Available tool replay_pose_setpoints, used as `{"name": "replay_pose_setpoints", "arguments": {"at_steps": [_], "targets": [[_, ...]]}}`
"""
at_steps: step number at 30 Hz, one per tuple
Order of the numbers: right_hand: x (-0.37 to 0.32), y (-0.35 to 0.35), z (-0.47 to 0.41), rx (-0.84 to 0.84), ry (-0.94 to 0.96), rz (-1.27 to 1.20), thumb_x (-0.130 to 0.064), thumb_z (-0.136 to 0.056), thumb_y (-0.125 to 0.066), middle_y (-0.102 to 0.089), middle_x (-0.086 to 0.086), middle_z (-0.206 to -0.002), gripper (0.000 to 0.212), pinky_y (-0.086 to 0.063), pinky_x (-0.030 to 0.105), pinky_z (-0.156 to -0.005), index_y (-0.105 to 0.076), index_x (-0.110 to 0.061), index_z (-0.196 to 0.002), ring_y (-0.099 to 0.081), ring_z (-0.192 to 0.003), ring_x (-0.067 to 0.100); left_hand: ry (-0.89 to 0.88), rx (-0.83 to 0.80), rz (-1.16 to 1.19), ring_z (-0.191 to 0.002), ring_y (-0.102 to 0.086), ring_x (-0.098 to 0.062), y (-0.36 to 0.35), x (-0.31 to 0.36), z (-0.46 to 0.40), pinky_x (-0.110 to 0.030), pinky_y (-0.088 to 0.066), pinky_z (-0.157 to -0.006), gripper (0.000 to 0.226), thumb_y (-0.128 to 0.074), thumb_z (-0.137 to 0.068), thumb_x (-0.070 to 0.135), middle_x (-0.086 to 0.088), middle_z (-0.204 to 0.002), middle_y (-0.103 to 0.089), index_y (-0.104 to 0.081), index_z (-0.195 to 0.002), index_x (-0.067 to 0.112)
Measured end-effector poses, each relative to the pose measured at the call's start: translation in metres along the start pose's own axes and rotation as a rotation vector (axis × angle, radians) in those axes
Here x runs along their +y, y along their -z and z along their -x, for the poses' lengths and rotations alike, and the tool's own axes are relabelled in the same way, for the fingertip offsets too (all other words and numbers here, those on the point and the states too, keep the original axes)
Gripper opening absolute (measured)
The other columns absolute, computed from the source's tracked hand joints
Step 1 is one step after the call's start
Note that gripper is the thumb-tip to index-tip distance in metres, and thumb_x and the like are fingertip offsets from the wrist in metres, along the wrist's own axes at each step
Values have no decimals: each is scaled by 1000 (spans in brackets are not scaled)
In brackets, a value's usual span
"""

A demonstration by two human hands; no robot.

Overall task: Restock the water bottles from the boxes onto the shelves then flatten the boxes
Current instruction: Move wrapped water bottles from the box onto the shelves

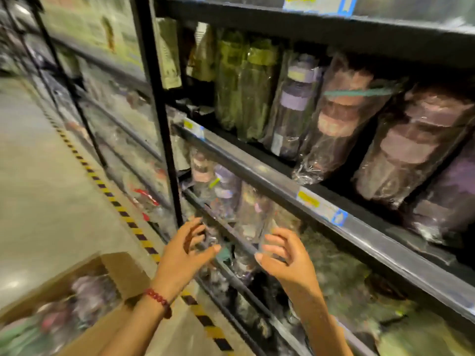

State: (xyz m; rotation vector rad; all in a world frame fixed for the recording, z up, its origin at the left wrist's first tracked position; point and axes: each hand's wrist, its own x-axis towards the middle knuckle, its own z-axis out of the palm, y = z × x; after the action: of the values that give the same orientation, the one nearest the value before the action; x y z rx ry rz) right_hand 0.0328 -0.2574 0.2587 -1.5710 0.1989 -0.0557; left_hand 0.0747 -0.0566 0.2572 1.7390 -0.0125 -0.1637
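Reaching toward the lower shelf, both hands hover just in front of the wrapped bottles there, and the head view (the only one, and badly blurred) shows neither hand holding anything. The left hand, with a red bead bracelet at its wrist, has its fingers spread and loosely bent; the right hand is the same, fingers parted and curved as if about to close round a bottle, though whether the fingertips touch the plastic wrap I cannot tell. More stock waits in the open cardboard box at lower left on the floor, beside the yellow-and-black floor tape; it looks far from empty, so flattening is probably a long way off. The shelf above is already packed with green, purple and brown bottles in clear bags. To do this step well, I would steady the leaning bottles with one hand and square them upright with the other, pushing them back from the shelf lip so new ones fit in front without sliding off, since the slick wrap will likely slip under a light grip.
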Motion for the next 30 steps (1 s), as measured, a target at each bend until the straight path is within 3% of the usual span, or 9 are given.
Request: {"name": "replay_pose_setpoints", "arguments": {"at_steps": [3, 7, 11, 14, 16, 18, 22, 26, 30], "targets": [[39, -38, 5, -217, -162, -8, -20, -70, -81, -57, -5, -115, 49, -54, 16, -63, -53, -26, -110, -58, -102, 7, 105, 155, -50, -114, -54, -13, 35, -43, 47, -17, -45, -87, 69, -81, -71, 14, 3, -127, -54, -45, -129, 25], [79, -100, 23, -435, -239, 28, -46, -22, -87, -60, -4, -87, 94, -49, 17, -53, -51, -22, -105, -64, -66, 5, 252, 383, -48, -91, -53, -4, 78, -84, 109, -5, -43, -69, 62, -71, -80, 4, 7, -110, -56, -40, -133, 19], [101, -154, 36, -569, -309, 84, -73, 0, -79, -56, 4, -110, 136, -53, 19, -60, -45, -17, -119, -62, -91, 16, 355, 548, -44, -106, -50, -12, 114, -115, 160, -23, -42, -87, 63, -72, -80, 8, -3, -124, -53, -41, -135, 14], [113, -192, 40, -703, -304, 192, -77, -2, -77, -56, 11, -116, 148, -54, 22, -65, -43, -10, -130, -59, -95, 19, 447, 665, 84, -92, -55, -9, 144, -133, 183, -13, -49, -70, 59, -68, -81, -4, -10, -125, -52, -41, -133, 7], [120, -221, 41, -753, -314, 230, -77, -3, -77, -55, 12, -117, 144, -53, 25, -67, -46, -11, -127, -57, -98, 21, 498, 754, 167, -90, -56, -13, 166, -147, 193, -15, -52, -71, 60, -68, -80, -5, -15, -125, -54, -42, -133, 6], [118, -253, 42, -803, -314, 265, -77, -3, -77, -56, 7, -115, 132, -51, 27, -70, -49, -18, -119, -58, -100, 19, 538, 826, 194, -98, -58, -21, 190, -164, 198, -31, -51, -88, 62, -72, -78, 1, -16, -126, -55, -44, -133, 9], [125, -329, 31, -877, -379, 325, -35, -26, -82, -53, 13, -115, 107, -48, 12, -51, -48, -7, -123, -56, -89, 11, 585, 882, 258, -104, -59, -25, 245, -183, 193, -37, -50, -92, 77, -83, -59, 24, -9, -120, -57, -46, -127, 18], [147, -412, 16, -893, -374, 403, -47, -36, -74, -54, 8, -122, 99, -46, 11, -59, -48, -15, -126, -58, -99, 13, 611, 918, 259, -105, -60, -26, 324, -216, 174, -42, -51, -93, 72, -81, -60, 22, -10, -120, -57, -47, -123, 20], [166, -493, 2, -880, -414, 465, -23, -68, -80, -56, 5, -122, 63, -47, 20, -69, -49, -22, -122, -57, -105, 16, 641, 887, 285, -107, -56, -24, 397, -247, 149, -16, -54, -68, 64, -71, -78, 1, -11, -124, -53, -42, -135, 9]]}}
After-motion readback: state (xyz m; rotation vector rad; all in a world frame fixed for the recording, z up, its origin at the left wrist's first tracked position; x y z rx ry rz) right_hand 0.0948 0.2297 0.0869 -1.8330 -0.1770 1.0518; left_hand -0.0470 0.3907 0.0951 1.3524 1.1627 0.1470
